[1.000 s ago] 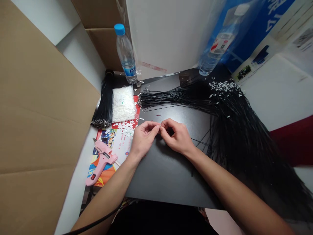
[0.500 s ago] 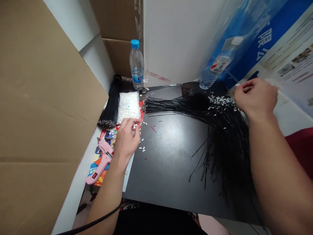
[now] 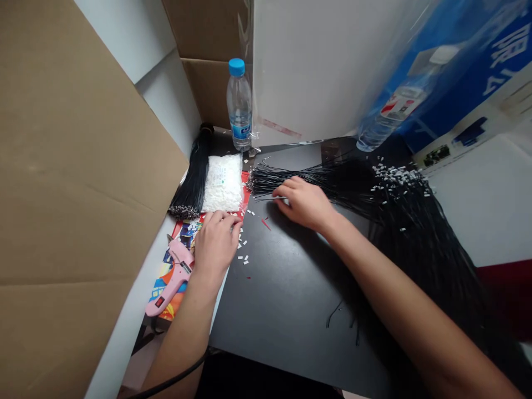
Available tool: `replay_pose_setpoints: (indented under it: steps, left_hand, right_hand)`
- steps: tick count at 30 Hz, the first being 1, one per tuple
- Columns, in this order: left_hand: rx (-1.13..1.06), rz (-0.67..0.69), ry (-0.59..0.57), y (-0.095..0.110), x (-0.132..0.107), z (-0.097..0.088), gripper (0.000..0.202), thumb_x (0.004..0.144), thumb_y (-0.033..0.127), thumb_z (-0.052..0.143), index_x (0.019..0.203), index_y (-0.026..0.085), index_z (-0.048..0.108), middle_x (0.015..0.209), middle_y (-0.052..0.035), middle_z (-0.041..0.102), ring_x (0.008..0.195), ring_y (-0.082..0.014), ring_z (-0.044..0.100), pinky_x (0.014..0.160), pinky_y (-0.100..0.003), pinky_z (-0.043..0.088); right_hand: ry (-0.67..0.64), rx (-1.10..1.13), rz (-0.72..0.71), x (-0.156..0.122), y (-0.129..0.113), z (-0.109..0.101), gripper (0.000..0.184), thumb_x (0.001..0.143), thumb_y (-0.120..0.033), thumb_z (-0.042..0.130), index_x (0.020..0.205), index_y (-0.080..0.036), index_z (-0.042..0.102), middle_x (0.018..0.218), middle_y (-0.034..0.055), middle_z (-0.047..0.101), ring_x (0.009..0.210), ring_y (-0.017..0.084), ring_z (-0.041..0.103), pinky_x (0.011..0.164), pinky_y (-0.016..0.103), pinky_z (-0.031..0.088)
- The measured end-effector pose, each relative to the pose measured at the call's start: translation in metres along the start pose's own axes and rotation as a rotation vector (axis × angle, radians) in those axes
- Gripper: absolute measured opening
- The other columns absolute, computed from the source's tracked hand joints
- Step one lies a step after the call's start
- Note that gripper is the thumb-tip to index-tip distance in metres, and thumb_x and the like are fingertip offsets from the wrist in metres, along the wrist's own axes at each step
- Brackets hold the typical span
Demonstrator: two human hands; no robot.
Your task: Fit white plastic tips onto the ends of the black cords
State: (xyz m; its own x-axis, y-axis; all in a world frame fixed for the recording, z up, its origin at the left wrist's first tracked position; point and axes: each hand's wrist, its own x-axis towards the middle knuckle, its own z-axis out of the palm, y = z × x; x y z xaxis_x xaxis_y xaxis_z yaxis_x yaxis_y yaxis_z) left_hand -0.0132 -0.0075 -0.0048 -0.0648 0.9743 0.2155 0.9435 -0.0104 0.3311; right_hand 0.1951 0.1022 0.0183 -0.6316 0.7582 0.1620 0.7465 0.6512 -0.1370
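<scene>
Head view: we look down on two bare hands working over a dark table [image 3: 270,310], where black strands and small white pieces lie. We judge the step in hand to be the gathering of parts: the right hand [image 3: 305,205] is at the near edge of the strand bundle [image 3: 268,176], close to its shiny-tipped left end, while the left hand [image 3: 218,241] is over the white pieces [image 3: 246,262] scattered on and beside a printed sheet [image 3: 173,302], just nearer to us than the white packet [image 3: 222,185]. The next move, in our reading, calls for singling out one strand and one white piece with a light fingertip pinch. In pose, the right forearm slants in from the lower right, palm down, index finger pointing left and thumb drawn near it; we cannot tell whether a strand is caught between them. The left forearm rises from below, palm down, fingers bent and thumb close alongside; the hand itself hides whether it holds anything.
</scene>
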Motion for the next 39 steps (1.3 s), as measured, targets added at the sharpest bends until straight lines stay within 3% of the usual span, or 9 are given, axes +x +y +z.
replay_pose_setpoints:
  steps: [3, 9, 15, 23, 27, 29, 32, 37, 39]
  left_hand:
    - [0.007, 0.011, 0.015, 0.002, 0.001, -0.001, 0.016, 0.095, 0.023, 0.058, 0.090, 0.020, 0.072, 0.095, -0.0088, 0.070, 0.095, -0.0266, 0.058, 0.080, -0.037, 0.048]
    - [-0.022, 0.022, 0.032, 0.003, 0.002, 0.002, 0.015, 0.096, 0.022, 0.055, 0.091, 0.019, 0.069, 0.096, -0.0080, 0.071, 0.095, -0.0256, 0.058, 0.082, -0.036, 0.048]
    - [-0.029, 0.023, 0.005, 0.001, 0.002, 0.002, 0.012, 0.094, 0.023, 0.061, 0.092, 0.020, 0.072, 0.097, -0.0075, 0.071, 0.097, -0.0262, 0.058, 0.081, -0.036, 0.047]
    - [0.006, 0.032, 0.020, 0.002, 0.002, 0.004, 0.015, 0.094, 0.023, 0.059, 0.089, 0.019, 0.072, 0.096, -0.0097, 0.072, 0.096, -0.0287, 0.058, 0.079, -0.038, 0.046]
    - [-0.225, 0.007, 0.103, 0.003, 0.002, 0.002, 0.014, 0.092, 0.020, 0.058, 0.090, 0.018, 0.072, 0.095, -0.0088, 0.072, 0.093, -0.0255, 0.060, 0.082, -0.037, 0.046]
    - [-0.487, -0.061, 0.118, 0.005, 0.003, 0.001, 0.013, 0.091, 0.024, 0.061, 0.092, 0.019, 0.073, 0.092, -0.0063, 0.072, 0.084, -0.0213, 0.060, 0.077, -0.033, 0.046]
    - [-0.938, -0.217, 0.026, 0.012, 0.004, -0.001, 0.019, 0.087, 0.036, 0.069, 0.091, 0.019, 0.074, 0.086, -0.0039, 0.071, 0.072, -0.0158, 0.057, 0.065, -0.027, 0.042]
    - [-1.319, -0.401, -0.198, 0.022, 0.003, -0.001, 0.031, 0.076, 0.044, 0.079, 0.089, 0.017, 0.075, 0.073, 0.0013, 0.063, 0.054, -0.0070, 0.039, 0.051, -0.021, 0.030]
    - [-1.373, -0.424, -0.221, 0.025, 0.002, -0.001, 0.032, 0.073, 0.044, 0.082, 0.088, 0.016, 0.074, 0.074, 0.0015, 0.063, 0.052, -0.0054, 0.036, 0.048, -0.020, 0.028]
  right_hand:
    - [-0.095, -0.016, -0.069, 0.018, -0.018, 0.012, 0.022, 0.098, -0.027, 0.053, 0.104, -0.018, 0.073, 0.105, 0.0090, 0.072, 0.099, 0.022, 0.056, 0.068, 0.030, 0.039]
    - [-0.098, -0.057, -0.003, 0.024, -0.024, 0.017, 0.029, 0.102, -0.024, 0.045, 0.101, -0.017, 0.073, 0.101, 0.0095, 0.071, 0.096, 0.022, 0.053, 0.061, 0.030, 0.030]
    - [-0.103, -0.048, -0.010, 0.026, -0.027, 0.018, 0.023, 0.100, -0.030, 0.054, 0.101, -0.017, 0.073, 0.104, 0.0104, 0.071, 0.098, 0.023, 0.053, 0.064, 0.030, 0.034]
    - [-0.067, -0.123, -0.081, 0.033, -0.029, 0.032, 0.027, 0.102, -0.021, 0.043, 0.101, -0.011, 0.068, 0.104, 0.0149, 0.069, 0.101, 0.026, 0.055, 0.075, 0.034, 0.040]
    - [-0.014, -0.004, -0.077, 0.032, -0.031, 0.029, 0.022, 0.100, -0.014, 0.040, 0.102, -0.011, 0.062, 0.105, 0.0163, 0.067, 0.096, 0.026, 0.057, 0.080, 0.036, 0.043]
    - [0.068, 0.183, -0.026, 0.029, -0.033, 0.011, 0.020, 0.101, -0.017, 0.038, 0.105, -0.014, 0.057, 0.103, 0.0120, 0.067, 0.085, 0.021, 0.059, 0.074, 0.033, 0.044]
    - [0.279, 0.300, -0.044, 0.019, -0.039, -0.044, 0.015, 0.101, -0.021, 0.040, 0.104, -0.017, 0.055, 0.096, 0.0056, 0.067, 0.079, 0.016, 0.060, 0.070, 0.030, 0.046]
    - [0.515, 0.009, -0.031, -0.018, -0.050, -0.161, 0.015, 0.098, -0.031, 0.048, 0.100, -0.026, 0.061, 0.105, -0.0021, 0.068, 0.101, 0.021, 0.066, 0.092, 0.039, 0.044]
    - [0.573, 0.257, -0.104, -0.034, -0.051, -0.187, 0.015, 0.098, -0.036, 0.050, 0.094, -0.033, 0.064, 0.103, -0.0063, 0.067, 0.117, 0.025, 0.059, 0.093, 0.039, 0.042]
